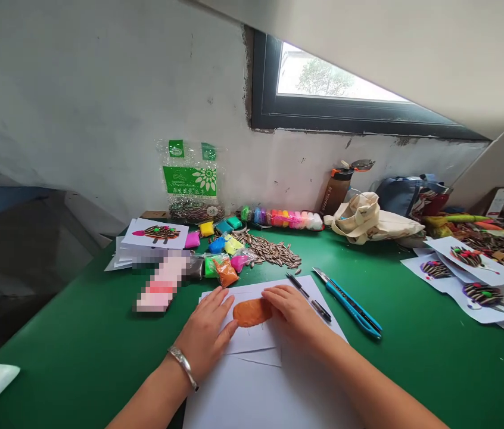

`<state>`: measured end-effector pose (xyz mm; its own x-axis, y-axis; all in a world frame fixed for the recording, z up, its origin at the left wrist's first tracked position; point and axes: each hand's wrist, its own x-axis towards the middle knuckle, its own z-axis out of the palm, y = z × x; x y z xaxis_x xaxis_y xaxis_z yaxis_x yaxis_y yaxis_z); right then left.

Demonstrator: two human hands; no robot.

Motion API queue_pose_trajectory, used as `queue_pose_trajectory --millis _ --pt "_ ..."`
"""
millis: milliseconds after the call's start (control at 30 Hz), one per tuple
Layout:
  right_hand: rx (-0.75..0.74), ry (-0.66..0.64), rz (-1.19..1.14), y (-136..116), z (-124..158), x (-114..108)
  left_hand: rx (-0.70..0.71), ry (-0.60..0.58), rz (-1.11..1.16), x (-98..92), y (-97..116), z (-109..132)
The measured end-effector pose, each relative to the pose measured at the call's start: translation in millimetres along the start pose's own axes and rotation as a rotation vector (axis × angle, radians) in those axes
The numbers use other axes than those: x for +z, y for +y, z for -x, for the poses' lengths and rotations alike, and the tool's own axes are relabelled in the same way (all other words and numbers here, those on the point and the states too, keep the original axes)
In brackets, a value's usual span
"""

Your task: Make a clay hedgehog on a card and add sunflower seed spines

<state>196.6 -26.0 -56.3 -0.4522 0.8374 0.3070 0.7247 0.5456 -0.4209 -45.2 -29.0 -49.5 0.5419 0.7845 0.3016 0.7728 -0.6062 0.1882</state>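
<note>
Head view: my right hand (pixel 290 311) lies flat, fingers together, pressing right end of orange clay slab (pixel 248 313); slab's long axis runs crosswise; my left hand (pixel 205 335) spread on white paper (pixel 252 390), thumb just beside slab's left end.

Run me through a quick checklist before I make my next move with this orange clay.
1. Orange clay on the paper: ok, it lies flat on the sheet.
2. Right hand: ok, resting on the clay's right end.
3. Left hand off the clay: cannot tell, its thumb is right at the clay's edge.
4. Clay lined up with the drawn lines: cannot tell, they are too faint.
5. Seeds in reach: ok, piled just beyond the paper.
6. Knife off the paper: ok, lying on the green table.
</note>
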Motion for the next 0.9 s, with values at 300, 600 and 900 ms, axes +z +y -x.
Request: queue_pose_trajectory --millis 300,600,900 --pt "0.014 -0.078 0.13 -15 -1 -5 0.076 -0.13 -0.044 12.3 20 -9" --pt "0.042 -0.09 0.115 -13 2 -5 0.08 0.017 -0.088 33.6 16 7" --pt "0.077 -0.098 0.084 -13 3 -5 -0.013 -0.012 -0.055 34.6 14 5"
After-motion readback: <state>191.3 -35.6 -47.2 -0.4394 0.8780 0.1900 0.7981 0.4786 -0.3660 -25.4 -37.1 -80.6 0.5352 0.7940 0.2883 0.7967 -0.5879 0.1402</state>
